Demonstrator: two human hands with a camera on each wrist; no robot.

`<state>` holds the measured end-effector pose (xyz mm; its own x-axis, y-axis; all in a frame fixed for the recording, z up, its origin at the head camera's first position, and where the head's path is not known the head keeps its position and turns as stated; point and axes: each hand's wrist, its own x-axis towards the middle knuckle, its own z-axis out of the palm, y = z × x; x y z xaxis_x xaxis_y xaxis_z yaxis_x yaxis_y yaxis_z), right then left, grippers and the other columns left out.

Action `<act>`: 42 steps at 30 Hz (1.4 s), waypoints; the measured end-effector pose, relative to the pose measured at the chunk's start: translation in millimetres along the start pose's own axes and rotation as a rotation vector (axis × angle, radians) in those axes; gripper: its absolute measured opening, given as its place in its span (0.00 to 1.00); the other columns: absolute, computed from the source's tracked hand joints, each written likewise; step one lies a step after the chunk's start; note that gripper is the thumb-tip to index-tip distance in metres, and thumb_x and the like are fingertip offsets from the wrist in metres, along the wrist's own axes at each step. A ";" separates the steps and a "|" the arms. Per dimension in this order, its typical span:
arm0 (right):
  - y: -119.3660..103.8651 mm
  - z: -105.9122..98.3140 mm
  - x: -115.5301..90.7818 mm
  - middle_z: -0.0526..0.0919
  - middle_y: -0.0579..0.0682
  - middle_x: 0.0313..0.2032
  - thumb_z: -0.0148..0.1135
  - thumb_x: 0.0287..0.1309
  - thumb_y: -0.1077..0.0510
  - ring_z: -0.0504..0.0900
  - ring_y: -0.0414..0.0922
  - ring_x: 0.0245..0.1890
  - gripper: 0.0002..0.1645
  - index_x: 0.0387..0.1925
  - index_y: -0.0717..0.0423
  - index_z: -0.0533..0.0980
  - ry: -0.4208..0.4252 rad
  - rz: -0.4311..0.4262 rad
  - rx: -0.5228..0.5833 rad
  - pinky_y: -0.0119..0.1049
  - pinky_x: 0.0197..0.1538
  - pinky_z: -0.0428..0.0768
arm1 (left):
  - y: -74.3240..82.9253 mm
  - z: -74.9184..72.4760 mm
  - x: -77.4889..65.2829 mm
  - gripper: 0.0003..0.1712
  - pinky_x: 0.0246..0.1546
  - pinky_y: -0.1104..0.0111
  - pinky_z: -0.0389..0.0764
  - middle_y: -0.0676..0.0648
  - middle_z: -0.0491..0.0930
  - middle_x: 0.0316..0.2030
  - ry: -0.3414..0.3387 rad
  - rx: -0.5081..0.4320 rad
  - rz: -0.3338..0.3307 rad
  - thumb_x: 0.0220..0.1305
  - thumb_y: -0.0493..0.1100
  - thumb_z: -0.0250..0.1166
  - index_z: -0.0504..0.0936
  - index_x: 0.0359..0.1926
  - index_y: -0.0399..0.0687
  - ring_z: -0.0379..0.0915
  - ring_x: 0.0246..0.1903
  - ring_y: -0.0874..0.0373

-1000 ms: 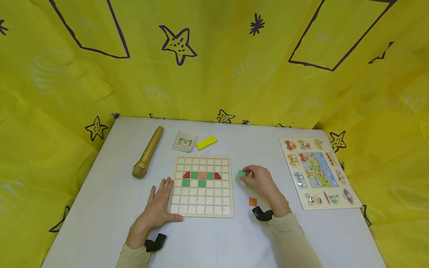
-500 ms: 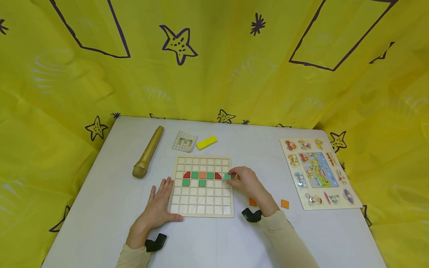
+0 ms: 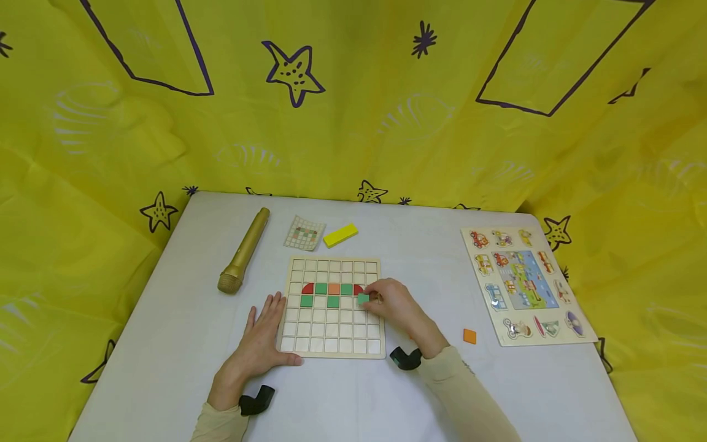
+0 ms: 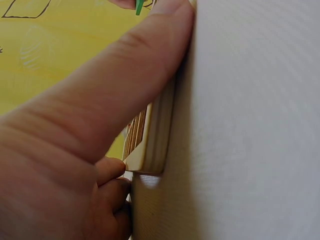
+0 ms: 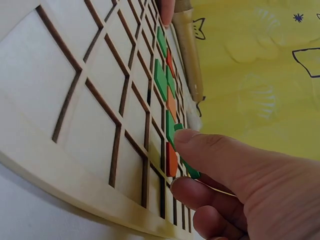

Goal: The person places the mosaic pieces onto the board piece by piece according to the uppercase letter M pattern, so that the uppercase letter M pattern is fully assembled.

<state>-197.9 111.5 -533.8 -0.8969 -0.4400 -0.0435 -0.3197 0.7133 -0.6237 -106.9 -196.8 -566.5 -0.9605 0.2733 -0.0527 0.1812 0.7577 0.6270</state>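
A wooden grid board [image 3: 331,347] lies mid-table, holding green, orange and red tiles in two of its rows. My right hand [image 3: 394,304] pinches a green square tile [image 3: 363,299] between thumb and fingers, close over the board's right side, just below the right red quarter-round tile [image 3: 358,288]. In the right wrist view that green tile [image 5: 192,170] is tilted and partly covered by the thumb. My left hand [image 3: 259,344] lies with fingers spread along the board's left edge, its thumb at the near-left corner. The left wrist view shows that thumb [image 4: 120,75] against the board's side [image 4: 160,135].
Beyond the board lie a pattern card [image 3: 305,233] and a yellow block [image 3: 340,236]. A gold microphone [image 3: 243,252] is at the left. An orange tile [image 3: 469,336] sits right of my right arm, near a vehicle picture puzzle [image 3: 525,285]. Yellow cloth [image 3: 353,147] hangs behind.
My right hand has carried the green tile leftward from the table beside the board to over its right columns. The left hand has stayed in place.
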 end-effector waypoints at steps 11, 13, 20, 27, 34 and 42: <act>-3.0 3.7 1.5 0.78 0.42 0.30 0.75 0.51 0.54 0.71 0.42 0.33 0.14 0.37 0.57 0.84 -0.017 -0.015 -0.018 0.36 0.39 0.74 | -0.4 -0.1 0.3 0.80 0.66 0.42 0.29 0.34 0.42 0.74 -0.006 -0.004 0.002 0.30 0.63 0.82 0.47 0.74 0.29 0.31 0.73 0.40; -3.2 3.9 1.5 0.78 0.42 0.30 0.75 0.51 0.54 0.71 0.42 0.33 0.14 0.37 0.57 0.84 -0.017 -0.023 -0.022 0.36 0.39 0.73 | -0.6 -0.1 0.4 0.80 0.66 0.42 0.29 0.34 0.42 0.74 -0.008 -0.006 0.002 0.30 0.64 0.82 0.46 0.74 0.29 0.31 0.73 0.40; -2.6 6.1 1.5 0.77 0.43 0.30 0.74 0.52 0.56 0.71 0.42 0.34 0.13 0.38 0.58 0.83 -0.026 -0.032 -0.030 0.35 0.38 0.73 | -1.3 -0.1 0.4 0.80 0.66 0.42 0.29 0.34 0.42 0.74 -0.004 -0.010 0.004 0.30 0.64 0.82 0.47 0.74 0.29 0.31 0.73 0.40; -1.5 7.8 0.8 0.76 0.41 0.30 0.74 0.52 0.55 0.70 0.41 0.33 0.13 0.38 0.57 0.83 -0.024 -0.040 -0.033 0.35 0.38 0.74 | -1.4 -0.2 0.9 0.80 0.66 0.42 0.29 0.34 0.42 0.74 -0.005 -0.003 0.011 0.30 0.64 0.82 0.46 0.74 0.29 0.31 0.73 0.40; 0.0 10.2 2.7 0.75 0.41 0.29 0.74 0.53 0.56 0.70 0.42 0.33 0.12 0.37 0.58 0.83 -0.023 -0.071 -0.052 0.35 0.38 0.73 | -1.2 -0.1 0.7 0.80 0.66 0.41 0.29 0.34 0.42 0.74 -0.003 0.000 0.007 0.29 0.64 0.82 0.47 0.74 0.29 0.31 0.73 0.40; -0.7 12.3 3.2 0.74 0.41 0.29 0.74 0.53 0.57 0.69 0.41 0.34 0.12 0.38 0.58 0.83 -0.016 -0.049 -0.048 0.35 0.38 0.73 | -0.7 0.3 0.4 0.79 0.66 0.42 0.29 0.34 0.43 0.74 -0.004 -0.005 0.002 0.30 0.64 0.82 0.47 0.74 0.29 0.32 0.73 0.40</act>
<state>-196.8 102.9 -543.1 -0.8751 -0.4833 -0.0264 -0.3776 0.7158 -0.5873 -107.4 -197.1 -567.2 -0.9594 0.2766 -0.0545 0.1816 0.7544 0.6308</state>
